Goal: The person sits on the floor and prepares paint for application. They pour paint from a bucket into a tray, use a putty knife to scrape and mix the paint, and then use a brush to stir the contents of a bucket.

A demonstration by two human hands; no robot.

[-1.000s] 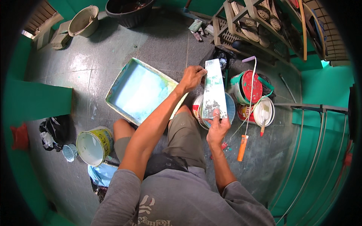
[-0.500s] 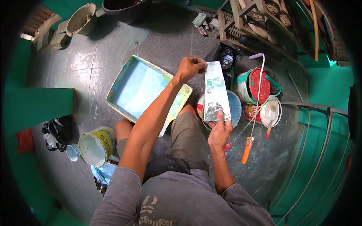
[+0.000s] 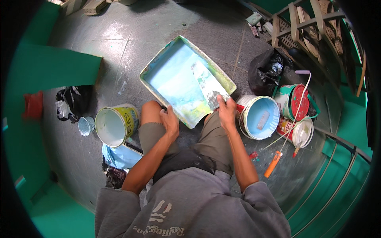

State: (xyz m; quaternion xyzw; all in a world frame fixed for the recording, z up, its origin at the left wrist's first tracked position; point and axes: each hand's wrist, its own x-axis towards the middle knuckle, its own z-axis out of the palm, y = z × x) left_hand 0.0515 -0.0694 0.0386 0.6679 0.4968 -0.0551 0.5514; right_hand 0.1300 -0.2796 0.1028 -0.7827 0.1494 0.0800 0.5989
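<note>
Right hand (image 3: 227, 113) pinches flat plate (image 3: 210, 85) over tray (image 3: 162, 56); left hand (image 3: 170, 122) half-curled at tray's near edge, grip unclear; keep tray steady.

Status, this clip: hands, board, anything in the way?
Right hand grips board over tray; left hand by tray's near side. Board-tray contact unclear. Nothing visibly blocking; bucket at right.
</note>
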